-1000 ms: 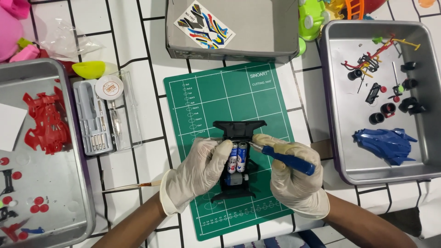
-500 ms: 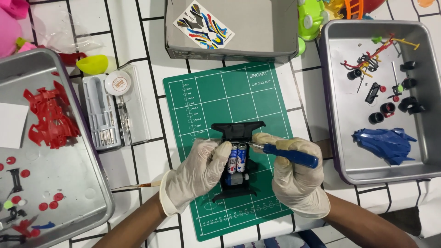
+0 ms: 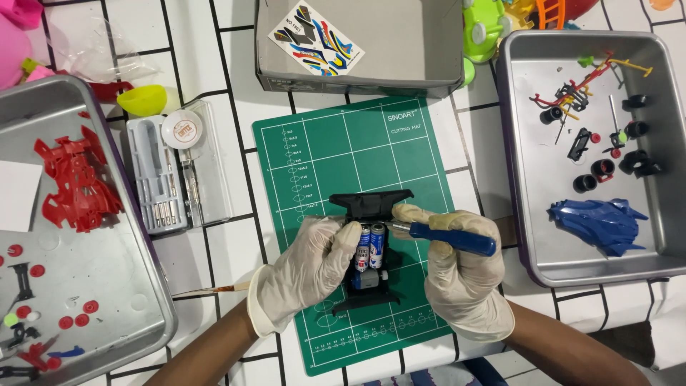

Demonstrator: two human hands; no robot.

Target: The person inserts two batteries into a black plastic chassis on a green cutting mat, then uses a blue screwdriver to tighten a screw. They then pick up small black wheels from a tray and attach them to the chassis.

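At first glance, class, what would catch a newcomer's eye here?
Two gloved hands meet at the middle of the green cutting mat: the left hand steadies a black toy car frame with two batteries in it, and the right hand holds a blue-handled screwdriver. A blue car shell lies in the right tray.

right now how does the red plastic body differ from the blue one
The red body lies in the left tray, among small red discs; the blue body lies in the right tray, near black wheels. The red one looks open and skeletal, the blue one solid and smooth. Neither hand touches either.
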